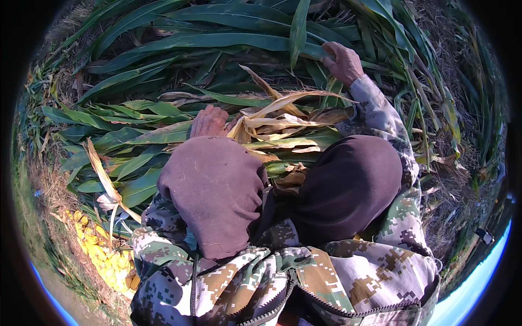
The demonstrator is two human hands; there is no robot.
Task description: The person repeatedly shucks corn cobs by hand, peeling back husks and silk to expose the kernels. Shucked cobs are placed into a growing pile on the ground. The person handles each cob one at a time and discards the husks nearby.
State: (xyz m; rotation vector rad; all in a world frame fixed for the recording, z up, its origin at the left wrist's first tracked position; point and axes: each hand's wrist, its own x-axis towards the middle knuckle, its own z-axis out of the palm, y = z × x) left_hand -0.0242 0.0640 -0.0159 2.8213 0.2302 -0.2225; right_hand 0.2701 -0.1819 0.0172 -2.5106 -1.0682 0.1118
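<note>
Before my knees lie cut corn stalks with long green leaves (228, 42). My right hand (344, 64) reaches to the far side of the pile, its fingers curled at the end of a broad green corn leaf (261, 40). Closer in, my left hand (210, 121) rests low on the stalks, its fingertips beside a dry, pale corn husk (244, 126). The knee partly covers that hand, so its grip is unclear. The peeled-back husk spreads from near the left fingers towards my right sleeve. Below it, a green husk-covered part (278, 169) shows between my knees.
A heap of husked yellow corn cobs (104, 261) lies on the ground at lower left. Another dry husk (108, 183) stands up between that heap and the leaves. More leaning corn leaves (424, 81) and dry straw (444, 191) lie at right.
</note>
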